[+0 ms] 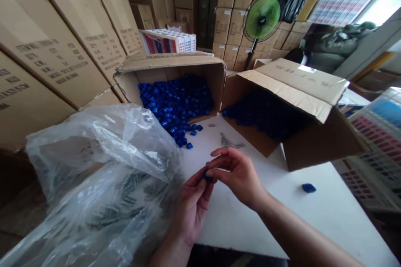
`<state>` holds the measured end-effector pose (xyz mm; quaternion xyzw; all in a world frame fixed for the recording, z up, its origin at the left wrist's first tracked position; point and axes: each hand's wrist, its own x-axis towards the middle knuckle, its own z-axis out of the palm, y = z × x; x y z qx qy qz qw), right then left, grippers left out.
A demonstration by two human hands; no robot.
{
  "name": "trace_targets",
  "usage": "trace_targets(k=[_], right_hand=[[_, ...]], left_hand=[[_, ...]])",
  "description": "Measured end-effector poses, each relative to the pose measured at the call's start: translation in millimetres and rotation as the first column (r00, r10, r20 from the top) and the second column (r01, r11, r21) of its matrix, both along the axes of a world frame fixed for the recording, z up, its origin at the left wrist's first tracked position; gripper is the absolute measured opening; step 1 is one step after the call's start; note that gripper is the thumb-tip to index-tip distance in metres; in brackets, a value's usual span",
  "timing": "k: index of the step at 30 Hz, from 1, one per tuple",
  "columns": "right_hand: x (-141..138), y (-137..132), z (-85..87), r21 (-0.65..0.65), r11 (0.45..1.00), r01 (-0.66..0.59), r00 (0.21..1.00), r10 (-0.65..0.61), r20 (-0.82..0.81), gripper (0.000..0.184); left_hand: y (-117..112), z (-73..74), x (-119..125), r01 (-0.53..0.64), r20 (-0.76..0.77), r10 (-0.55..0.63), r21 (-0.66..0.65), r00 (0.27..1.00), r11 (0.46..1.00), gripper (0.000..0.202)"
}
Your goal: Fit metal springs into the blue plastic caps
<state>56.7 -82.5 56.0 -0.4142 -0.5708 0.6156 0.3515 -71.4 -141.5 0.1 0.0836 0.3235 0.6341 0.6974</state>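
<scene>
Grip: left hand and right hand clenched on blue cap
Beside: plastic bag, lower left; open box of caps, upper middle

Stacked cardboard cartons show printed "ITEM" and "QTY" lines; the rest is too blurred to read.
</scene>
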Motion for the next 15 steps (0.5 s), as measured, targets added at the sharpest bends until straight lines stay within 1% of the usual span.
trace_targets(k=[2, 4, 7, 9, 11, 15], right_hand=[[-4.7, -4.8, -1.3, 0.113, 0.994, 0.006, 0.995, -0.017, 0.098, 0.037], [-5.7, -6.9, -2.6, 0.216, 0.976, -0.028, 0.983, -0.012, 0.185, 0.028], [-1.9, -7.3, -3.3, 0.310, 0.947, -0.088, 0.970, 0.011, 0.241, 0.029], [2.1, -6.9, -3.2, 0.339, 0.932, -0.132, 0.969, 0.050, 0.240, 0.032], [5.8, -6.6, -3.5, 0.337, 0.926, -0.172, 0.969, 0.097, 0.228, 0.034], [8.1, -5.8, -6.1, 0.313, 0.929, -0.199, 0.971, 0.143, 0.194, 0.036]], left_hand=[[0.9, 0.7, -1.9, -0.003, 0.003, 0.003, 0.019, 1.000, 1.000, 0.034], [1.1, 0.9, -3.4, -0.013, -0.001, 0.014, 0.031, 1.000, 0.999, 0.035], [1.2, 1.3, -4.0, -0.031, -0.011, 0.032, 0.029, 0.999, 0.999, 0.036], [1.5, 2.0, -3.2, -0.031, -0.026, 0.032, 0.026, 0.999, 0.999, 0.036], [1.6, 3.2, -2.1, -0.021, -0.040, 0.022, 0.030, 0.999, 0.999, 0.036], [0.8, 5.3, -1.9, -0.006, -0.040, 0.007, 0.044, 0.999, 0.999, 0.034]])
